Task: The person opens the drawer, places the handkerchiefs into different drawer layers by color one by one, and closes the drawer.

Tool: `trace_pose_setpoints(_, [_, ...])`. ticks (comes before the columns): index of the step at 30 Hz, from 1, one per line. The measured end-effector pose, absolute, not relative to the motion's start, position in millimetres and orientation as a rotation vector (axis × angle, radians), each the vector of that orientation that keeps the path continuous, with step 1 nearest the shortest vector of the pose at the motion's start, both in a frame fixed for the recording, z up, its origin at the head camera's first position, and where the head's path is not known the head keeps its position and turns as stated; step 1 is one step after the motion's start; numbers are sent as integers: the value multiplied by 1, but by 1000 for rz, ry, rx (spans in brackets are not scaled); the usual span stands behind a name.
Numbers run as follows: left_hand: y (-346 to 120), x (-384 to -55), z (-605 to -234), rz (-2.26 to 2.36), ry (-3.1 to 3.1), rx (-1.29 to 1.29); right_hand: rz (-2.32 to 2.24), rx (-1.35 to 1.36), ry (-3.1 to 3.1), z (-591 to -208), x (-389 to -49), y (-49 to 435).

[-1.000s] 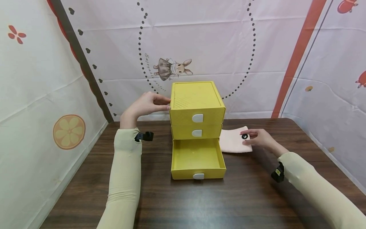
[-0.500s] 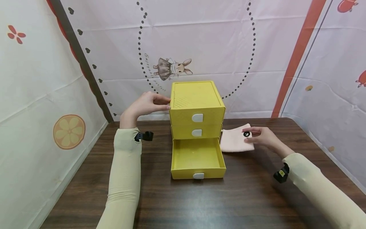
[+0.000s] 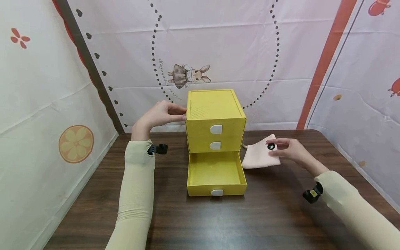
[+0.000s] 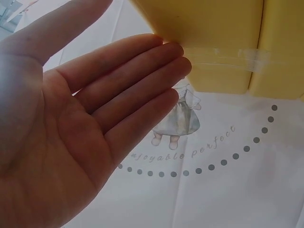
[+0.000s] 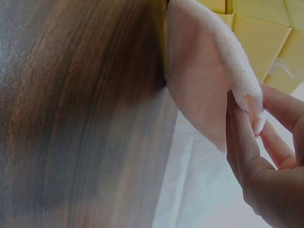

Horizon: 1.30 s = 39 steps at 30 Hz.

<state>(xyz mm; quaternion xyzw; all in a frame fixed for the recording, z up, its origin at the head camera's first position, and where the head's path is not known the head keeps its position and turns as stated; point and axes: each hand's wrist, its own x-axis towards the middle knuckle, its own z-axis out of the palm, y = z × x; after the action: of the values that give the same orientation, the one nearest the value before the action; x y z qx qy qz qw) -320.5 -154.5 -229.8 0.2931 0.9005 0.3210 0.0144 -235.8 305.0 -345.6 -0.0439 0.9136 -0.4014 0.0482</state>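
Note:
In the head view, a yellow drawer cabinet (image 3: pixel 215 104) stands mid-table, its bottom drawer (image 3: pixel 200 190) pulled out with nothing inside. My left hand (image 3: pixel 159 114) is at the cabinet's upper left side, thumb and fingertips at its front edge. The left wrist view shows straight fingers (image 4: pixel 128 90) reaching the yellow wall, the palm bare. To the right of the cabinet, my right hand (image 3: pixel 293 152) pinches a pale pink towel (image 3: pixel 257 156) by its right edge, beside a round black patch. Seen from the right wrist, the folded towel (image 5: pixel 202 71) hangs tilted between thumb and fingers (image 5: pixel 244 137).
Two upper drawers with white handles (image 3: pixel 215 129) are closed. The dark wooden table (image 3: pixel 200 222) extends in front of the cabinet. Printed cloth walls (image 3: pixel 243 52) with a rabbit picture surround the table at the back and sides.
My right hand has moved a little right and back, drawing the towel away from the cabinet; the loop at its left corner now shows. My left hand has stayed in place.

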Motion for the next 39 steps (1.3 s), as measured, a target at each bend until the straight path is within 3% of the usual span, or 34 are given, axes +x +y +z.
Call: trace_pose_setpoints(39, [-154,-318,-229,1027,2782,915,-1302,-268,2774,-297,-192,294])
